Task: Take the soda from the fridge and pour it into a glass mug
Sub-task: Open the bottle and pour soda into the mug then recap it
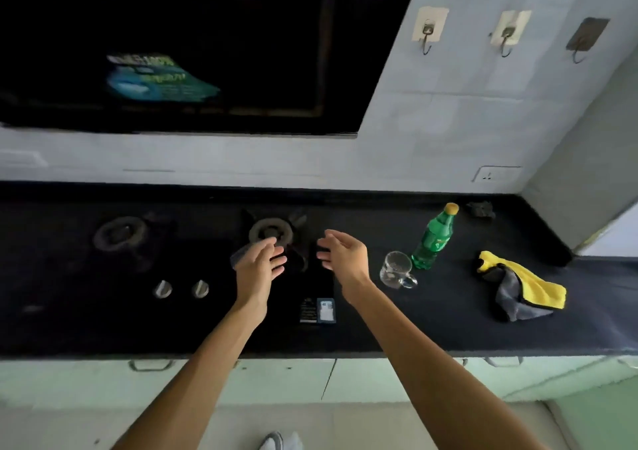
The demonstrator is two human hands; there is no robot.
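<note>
A green soda bottle [434, 239] with a yellow cap stands upright on the black counter [431, 325], right of the stove. Just left of and in front of it sits a clear glass mug [396, 270], handle toward the right, looking empty. My left hand [257, 265] and my right hand [340, 253] hover side by side over the stove's right burner, palms facing each other, fingers spread, nothing in either. The right hand is a short way left of the mug and touches neither the mug nor the bottle.
A black gas stove with two burners [271, 230] and two knobs [181, 289] fills the counter's left half. A yellow and grey cloth [521, 289] lies at the right. A small dark object [480, 209] sits at the back corner. A range hood [179, 49] hangs above; wall hooks [428, 32] are at upper right.
</note>
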